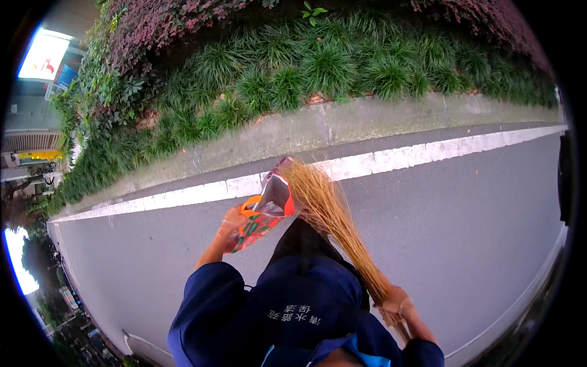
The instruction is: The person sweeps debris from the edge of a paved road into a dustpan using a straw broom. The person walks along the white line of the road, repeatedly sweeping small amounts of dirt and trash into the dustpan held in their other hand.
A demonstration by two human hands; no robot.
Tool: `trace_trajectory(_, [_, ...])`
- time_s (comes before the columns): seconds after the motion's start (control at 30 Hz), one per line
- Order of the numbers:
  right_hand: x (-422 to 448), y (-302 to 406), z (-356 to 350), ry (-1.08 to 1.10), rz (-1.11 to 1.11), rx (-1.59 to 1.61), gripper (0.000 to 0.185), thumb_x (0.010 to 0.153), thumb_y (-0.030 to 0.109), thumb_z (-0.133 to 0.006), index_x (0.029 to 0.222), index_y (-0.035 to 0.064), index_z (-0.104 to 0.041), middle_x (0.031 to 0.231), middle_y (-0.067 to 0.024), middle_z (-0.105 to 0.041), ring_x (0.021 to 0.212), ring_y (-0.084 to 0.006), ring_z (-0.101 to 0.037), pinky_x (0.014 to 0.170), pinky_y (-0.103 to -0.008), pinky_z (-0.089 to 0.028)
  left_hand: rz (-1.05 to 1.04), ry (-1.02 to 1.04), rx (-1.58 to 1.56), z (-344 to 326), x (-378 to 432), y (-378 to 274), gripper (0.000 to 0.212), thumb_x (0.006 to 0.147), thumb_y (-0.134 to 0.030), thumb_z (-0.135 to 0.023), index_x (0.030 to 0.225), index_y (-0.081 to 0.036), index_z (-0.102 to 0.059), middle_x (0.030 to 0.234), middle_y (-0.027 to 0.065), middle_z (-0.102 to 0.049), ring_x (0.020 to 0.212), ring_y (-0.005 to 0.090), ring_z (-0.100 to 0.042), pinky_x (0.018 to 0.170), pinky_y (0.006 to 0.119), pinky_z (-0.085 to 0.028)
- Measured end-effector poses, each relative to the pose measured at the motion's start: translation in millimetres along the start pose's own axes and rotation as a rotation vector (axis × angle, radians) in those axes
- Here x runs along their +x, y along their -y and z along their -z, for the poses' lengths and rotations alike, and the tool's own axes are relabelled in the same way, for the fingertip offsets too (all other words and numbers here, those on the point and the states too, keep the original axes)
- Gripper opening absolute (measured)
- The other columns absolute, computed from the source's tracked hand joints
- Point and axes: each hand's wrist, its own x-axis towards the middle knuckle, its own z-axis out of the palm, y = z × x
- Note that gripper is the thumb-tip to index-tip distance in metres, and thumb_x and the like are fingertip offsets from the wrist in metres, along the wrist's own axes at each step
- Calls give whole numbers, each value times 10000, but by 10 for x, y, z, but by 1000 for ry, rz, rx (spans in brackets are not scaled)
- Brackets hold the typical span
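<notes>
My left hand (235,217) grips the orange handle (251,206) of a patterned shopping bag (262,229). The bag's mouth gapes upward and shows its grey lining; what lies inside, I cannot tell. In my right hand (393,300) is a straw broom (341,220), held near the lower end of its bundled stalks. Its loose, spread bristles reach up beside the bag's red rim, and I cannot tell whether the two touch. Both things are in front of my dark trousers, above the road.
Grey asphalt (435,220) surrounds me. Ahead run a white painted line (394,159) and a concrete kerb (367,117). Behind the kerb grow grass tufts (328,69) and purple-leaved shrubs (174,18). A dark object (563,179) stands at the far right edge.
</notes>
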Motion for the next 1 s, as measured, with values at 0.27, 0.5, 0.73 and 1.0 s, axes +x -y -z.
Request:
trace_trajectory(0.27, [-840,-516,16,-94,178,298,993,567,267,-716,1345,172,-106,1050,-130,-560,949,-297,-548,815,-342,-430,-13,-14,-21,80,-199,-90,452,661,-321,-648,1033,-92,-533,863,155,-614,829,316,-583,682,381,-460])
trace_trajectory(0.5, [-498,-583,-349,-211,142,806,980,561,154,-729,1351,152,-149,1189,-81,-475,1084,-186,-447,902,-291,-361,-234,236,-279,182,-533,-849,560,688,-219,-656,1185,-103,-425,884,69,-622,755,154,-593,639,274,-456])
trace_trajectory(0.73, [-201,-1484,-1194,-298,261,1215,982,584,104,-712,1360,151,-112,1225,-88,-446,1126,-180,-414,943,-300,-321,-146,166,-282,-252,-324,-1177,371,613,26,-508,980,-11,-557,738,51,-578,632,141,-538,548,272,-438])
trace_trajectory(1.0, [-1010,-1953,-704,-533,250,1585,957,591,39,-678,1359,155,-121,1146,-86,-472,1010,-172,-471,849,-289,-392,-194,282,-173,-393,-614,-3352,352,639,56,-504,975,-37,-552,723,39,-564,587,123,-525,495,255,-420])
